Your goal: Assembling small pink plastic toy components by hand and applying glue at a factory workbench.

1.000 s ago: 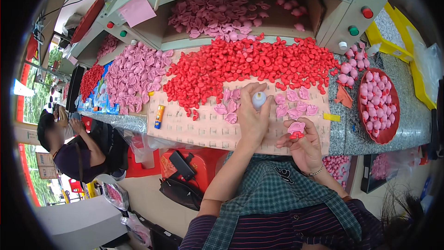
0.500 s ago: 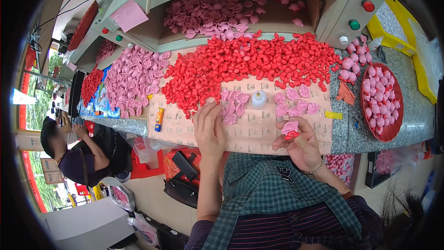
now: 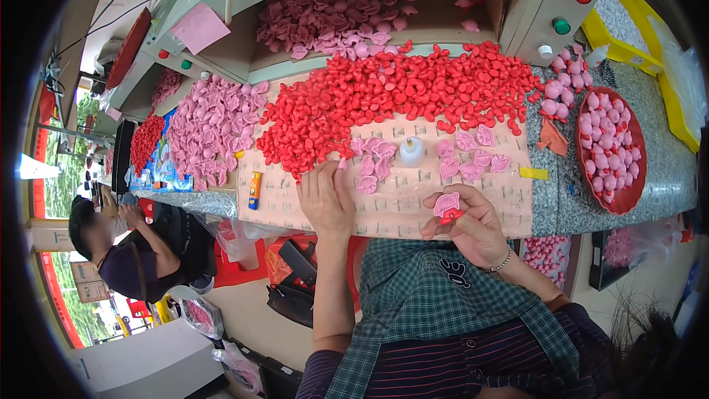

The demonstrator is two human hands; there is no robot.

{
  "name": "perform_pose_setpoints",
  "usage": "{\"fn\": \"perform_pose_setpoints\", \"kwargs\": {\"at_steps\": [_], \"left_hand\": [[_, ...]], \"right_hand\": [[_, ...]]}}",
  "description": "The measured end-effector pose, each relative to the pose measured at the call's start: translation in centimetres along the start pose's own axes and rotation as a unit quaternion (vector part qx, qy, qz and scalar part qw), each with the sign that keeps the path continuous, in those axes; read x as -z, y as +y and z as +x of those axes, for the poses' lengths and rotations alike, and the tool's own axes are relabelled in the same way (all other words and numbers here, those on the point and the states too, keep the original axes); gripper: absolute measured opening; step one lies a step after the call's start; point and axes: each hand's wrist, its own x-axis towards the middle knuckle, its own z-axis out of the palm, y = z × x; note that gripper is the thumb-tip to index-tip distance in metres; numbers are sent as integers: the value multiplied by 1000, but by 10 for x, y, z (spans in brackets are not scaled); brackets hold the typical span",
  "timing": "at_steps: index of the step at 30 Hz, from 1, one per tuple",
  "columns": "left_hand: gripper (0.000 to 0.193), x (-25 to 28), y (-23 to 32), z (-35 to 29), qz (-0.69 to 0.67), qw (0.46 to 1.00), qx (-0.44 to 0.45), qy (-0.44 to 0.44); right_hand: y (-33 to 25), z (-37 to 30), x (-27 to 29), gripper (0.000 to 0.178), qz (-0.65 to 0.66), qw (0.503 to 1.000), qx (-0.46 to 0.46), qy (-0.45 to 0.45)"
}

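Observation:
My right hand pinches a small pink moulded piece with red parts at its lower end, held above the mat's front edge. My left hand lies at the near left edge of a heap of small red rounded pieces. Its fingers are bent together and the tips are partly hidden, so what is in them cannot be made out. Between the hands stands a small white bottle with a thin tip. Loose pink shell-like pieces lie left of it, and more pink pieces lie right.
A pink heap lies left. A yellow-and-blue tube and yellow tape rest on the mat. A red bowl of pink balls stands right, near yellow bins. A grey machine spans the back; another person sits left.
My left hand has shifted slightly left and down along the edge of the red heap. My right hand has moved a little left, still holding the pink-and-red piece. The view has shifted slightly.

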Motion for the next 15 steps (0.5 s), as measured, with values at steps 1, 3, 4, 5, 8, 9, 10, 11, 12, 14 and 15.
{"fn": "perform_pose_setpoints", "kwargs": {"at_steps": [1, 3, 4, 5, 8, 9, 10, 11, 12, 14, 15], "left_hand": [[14, 0, -1, -1, -8, 1000, 13, 14], [12, -1, -1, 0, -14, 1000, 23, 13], [11, -1, 0, -1, -22, 999, 33, 11], [11, 0, -1, -1, -21, 999, 34, 12], [9, 4, -1, -3, -36, 998, 50, 31], [10, 12, 1, -5, -61, 996, 67, 19], [10, 18, 3, -8, -86, 993, 85, 7], [10, 20, 4, -11, -87, 993, 85, 6], [11, 24, 4, -16, -93, 990, 107, -10], [12, 27, 3, -22, -98, 986, 130, -27], [12, 26, 1, -25, -95, 985, 146, -14]], "right_hand": [[1, -1, 0, 45, 5, 1000, -6, -1], [2, -1, 0, 45, 9, 1000, -12, -3], [3, -2, 0, 45, 9, 1000, -14, -4], [4, -2, -1, 45, 8, 1000, -17, -5], [3, -3, 0, 45, 5, 1000, -24, -3], [2, -3, 0, 45, 4, 1000, -24, -2], [1, -4, 0, 45, 6, 1000, -26, 0], [1, -5, 1, 46, 8, 1000, -29, 3], [1, -5, 0, 46, 9, 999, -31, 3], [2, -4, 0, 46, 17, 999, -32, -5], [3, -3, 0, 46, 18, 999, -33, -5]]}}
